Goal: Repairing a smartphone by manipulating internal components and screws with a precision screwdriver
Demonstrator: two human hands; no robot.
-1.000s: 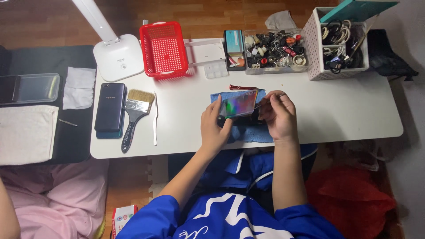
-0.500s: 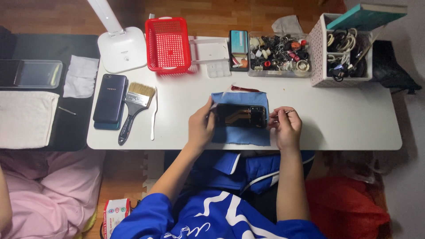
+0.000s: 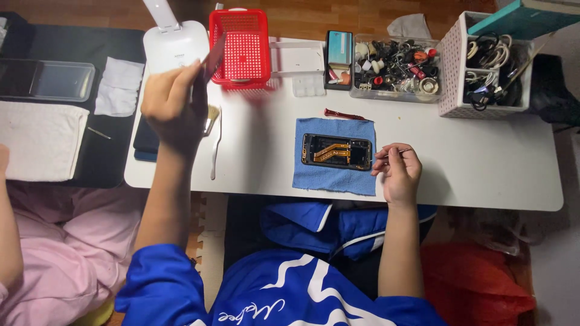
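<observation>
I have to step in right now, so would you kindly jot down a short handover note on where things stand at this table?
Left hand: raised over the table's left side, holding a thin dark panel near the red basket.
Right hand: holds tweezers at the right edge of the opened phone.
The phone lies with its insides exposed on the blue cloth.
Done: the phone is open.
Left: the panel is not yet put down.

1. A home repair bench: low white table on a wood floor.
2. An opened phone on a cloth.
3. Parts tray, cable basket, lamp.
</observation>
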